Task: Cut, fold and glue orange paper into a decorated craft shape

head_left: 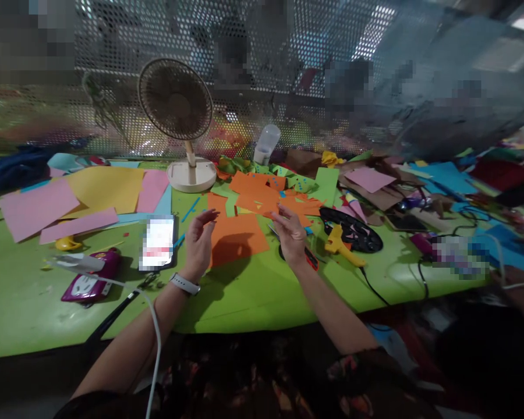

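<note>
My left hand point(198, 243), with a pale watch band at the wrist, is raised above the left edge of an orange paper sheet point(242, 237). Its fingers are bent and apart from the thumb, with nothing visible between them. My right hand point(291, 235) hovers to the right of that sheet, fingers loosely stretched and nothing plainly held. Partly hidden beneath it lie what look like scissors, with a red-and-black handle point(311, 259). Behind both hands are cut orange paper pieces point(257, 195) and green paper scraps point(303, 181) with blue dots.
A white desk fan point(191, 176) stands at the back. At left are a lit phone point(157, 243), a purple power strip point(91, 278) and coloured sheets point(39, 206). A yellow glue gun point(343, 245) rests by a black tray point(369, 235) at right; a white cable crosses my left forearm.
</note>
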Tool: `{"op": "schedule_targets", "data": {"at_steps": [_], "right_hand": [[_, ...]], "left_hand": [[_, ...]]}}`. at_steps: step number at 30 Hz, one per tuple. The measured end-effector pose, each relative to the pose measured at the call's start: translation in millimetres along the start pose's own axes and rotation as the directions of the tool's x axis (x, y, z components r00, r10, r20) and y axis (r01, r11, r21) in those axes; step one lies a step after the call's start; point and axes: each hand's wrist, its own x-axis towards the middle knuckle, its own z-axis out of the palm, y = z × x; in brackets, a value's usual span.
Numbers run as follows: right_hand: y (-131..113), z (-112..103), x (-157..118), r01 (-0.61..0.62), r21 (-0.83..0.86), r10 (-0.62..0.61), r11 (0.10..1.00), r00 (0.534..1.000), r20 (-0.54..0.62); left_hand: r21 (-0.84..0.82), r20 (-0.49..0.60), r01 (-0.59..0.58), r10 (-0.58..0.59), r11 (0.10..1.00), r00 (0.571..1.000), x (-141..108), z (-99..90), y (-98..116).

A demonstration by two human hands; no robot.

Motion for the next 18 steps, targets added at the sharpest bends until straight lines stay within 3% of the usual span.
{"op": "schedule_targets", "data": {"at_steps": [4, 8, 11, 13, 18], "right_hand": [[-0.8, 8.5, 20.5, -0.075, -0.029, 0.073, 0.997, 0.997, -0.036], [-13.9, 15.9, 31.6, -0.091, -0.114, 0.096, 0.989, 0.994, 0.044], [-23.5, 22.9, 15.5, -0.018, -0.258, 0.047, 0.966, 0.993, 0.107], [-29.0, 28.6, -3.3, 0.079, -0.327, -0.023, 0.942, 0.985, 0.171], [-37.8, 39.0, -42.7, 0.252, -0.400, -0.102, 0.881, 0.927, 0.360]], "left_hand": [[0.030, 0.007, 0.041, -0.041, 0.999, 0.999, 0.6, 0.0, -1.9], [0.052, 0.042, 0.039, -0.041, 0.998, 0.998, -1.0, -1.5, 4.4], [0.145, 0.163, -0.066, 0.042, 0.987, 0.986, -5.0, -0.7, 14.7], [0.209, 0.277, -0.095, 0.035, 0.973, 0.960, -8.5, 1.7, 20.7], [0.224, 0.415, 0.095, -0.183, 0.970, 0.891, -13.0, 7.4, 21.7]]}}
